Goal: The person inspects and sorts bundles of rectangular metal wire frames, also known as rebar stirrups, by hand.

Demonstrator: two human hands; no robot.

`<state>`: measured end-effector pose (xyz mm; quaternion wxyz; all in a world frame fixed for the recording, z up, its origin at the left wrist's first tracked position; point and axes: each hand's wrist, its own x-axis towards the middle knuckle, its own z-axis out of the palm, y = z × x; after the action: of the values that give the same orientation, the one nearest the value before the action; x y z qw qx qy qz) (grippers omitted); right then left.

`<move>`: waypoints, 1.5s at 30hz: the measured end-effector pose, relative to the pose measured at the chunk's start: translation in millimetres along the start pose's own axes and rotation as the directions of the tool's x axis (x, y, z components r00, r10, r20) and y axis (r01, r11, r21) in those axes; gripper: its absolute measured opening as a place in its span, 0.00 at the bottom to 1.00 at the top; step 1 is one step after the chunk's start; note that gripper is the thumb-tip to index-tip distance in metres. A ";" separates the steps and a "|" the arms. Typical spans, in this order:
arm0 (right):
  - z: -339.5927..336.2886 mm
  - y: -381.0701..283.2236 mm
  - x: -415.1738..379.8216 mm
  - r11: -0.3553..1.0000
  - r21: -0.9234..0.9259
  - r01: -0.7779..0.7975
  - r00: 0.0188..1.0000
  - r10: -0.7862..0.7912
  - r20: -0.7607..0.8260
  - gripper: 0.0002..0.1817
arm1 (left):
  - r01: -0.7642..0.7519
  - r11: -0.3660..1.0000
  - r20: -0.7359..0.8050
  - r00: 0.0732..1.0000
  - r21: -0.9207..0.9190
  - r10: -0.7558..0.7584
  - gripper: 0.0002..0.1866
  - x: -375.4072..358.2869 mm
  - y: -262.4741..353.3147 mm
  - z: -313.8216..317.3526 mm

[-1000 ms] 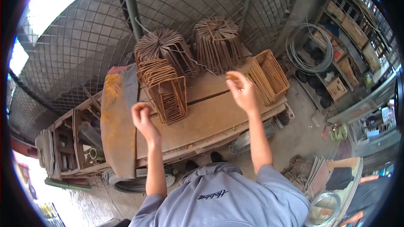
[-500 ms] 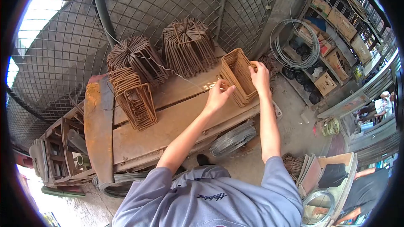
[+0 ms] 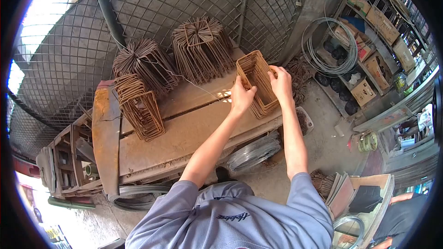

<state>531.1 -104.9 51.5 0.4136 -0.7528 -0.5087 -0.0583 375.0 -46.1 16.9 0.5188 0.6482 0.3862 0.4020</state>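
Note:
A stack of rusty rectangular rebar stirrups [image 3: 264, 106] stands at the right end of the worktable. My left hand [image 3: 242, 94] is closed on its left side, thumb and fingers over the bent wire. On the opposite side, my right hand [image 3: 280, 83] grips the upper edge with curled fingers. A second stack of stirrups [image 3: 140, 108] leans over on the left of the table. Behind stand two round bundles of dark stirrups, one on the left [image 3: 143, 64] and one nearer the middle [image 3: 203, 44]. A thin wire [image 3: 189, 79] trails from the left bundle across the tabletop.
The brown worktable [image 3: 184, 131] has a long gap between its boards. Wire mesh [image 3: 152, 9] rises behind it. Wire coils [image 3: 256, 152] lie below the front edge. At right are a hanging wire coil [image 3: 330, 46], shelves with boxes [image 3: 380, 23], and a person's dark sleeve [image 3: 406, 216].
My left hand has moved up against the stack and closed on its left side. My right hand has shifted slightly inward along the right edge. The view has turned a little.

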 end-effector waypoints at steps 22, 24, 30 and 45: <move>19.4 -162.8 -61.1 0.740 0.606 -0.293 0.911 0.024 0.411 0.14 | -0.019 0.971 -0.111 0.994 -0.238 -0.008 0.17 -108.7 52.1 -209.5; 37.4 -192.2 -74.4 0.704 0.625 -0.336 0.868 -0.027 0.496 0.13 | -0.061 0.981 -0.236 0.972 -0.185 0.016 0.18 -135.1 44.6 -241.5; 84.4 -283.7 -112.6 0.521 0.733 -0.437 0.750 -0.239 0.617 0.12 | -0.072 0.987 -0.500 0.866 -0.145 -0.010 0.16 -205.0 43.6 -324.4; 163.8 -332.8 -150.3 0.583 0.726 -0.365 0.811 -0.184 0.555 0.12 | -0.060 0.997 -0.584 0.812 -0.058 0.015 0.13 -195.8 -17.9 -398.0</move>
<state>134.1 -54.4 55.9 0.5368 -0.4872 -0.5366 0.4320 -67.5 -78.7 30.8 0.3909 0.4819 0.4985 0.6054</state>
